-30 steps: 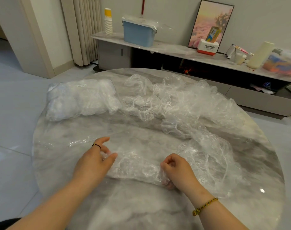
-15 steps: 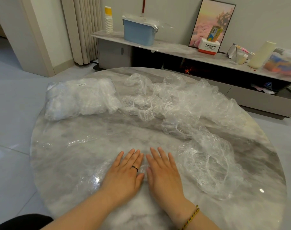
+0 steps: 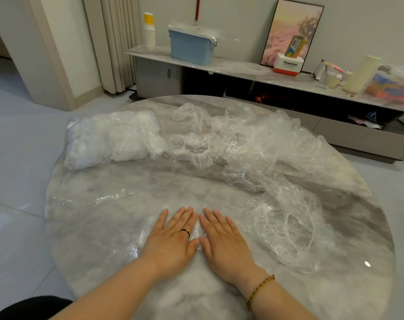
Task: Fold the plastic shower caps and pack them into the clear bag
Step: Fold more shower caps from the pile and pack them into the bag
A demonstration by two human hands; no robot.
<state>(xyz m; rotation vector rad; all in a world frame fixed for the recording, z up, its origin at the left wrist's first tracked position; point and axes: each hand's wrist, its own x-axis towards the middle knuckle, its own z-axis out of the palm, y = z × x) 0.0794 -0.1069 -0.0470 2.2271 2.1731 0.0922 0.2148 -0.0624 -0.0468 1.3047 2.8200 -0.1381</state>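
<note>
Shower caps of crinkled clear plastic mostly lie unfolded centre-right; flat, straight-fingered left hand and right hand press one, lower centre. Bulging clear bag, upper left, seems part-filled.

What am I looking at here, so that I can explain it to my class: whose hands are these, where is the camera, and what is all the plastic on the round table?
There is no machine here. A person works with two bare hands, and the one camera sits on their head, looking forward and down, so the arms come in from the bottom edge. The left hand, with a ring, and the right hand, with a braided wristband, lie flat side by side, pressing a shower cap down onto the marble table. Nothing is gripped: the fingers are straight. To the right and behind lies a heap of loose shower caps. At the far left lies the clear bag, already stuffed with caps. The sideboard behind plays no part.
</note>
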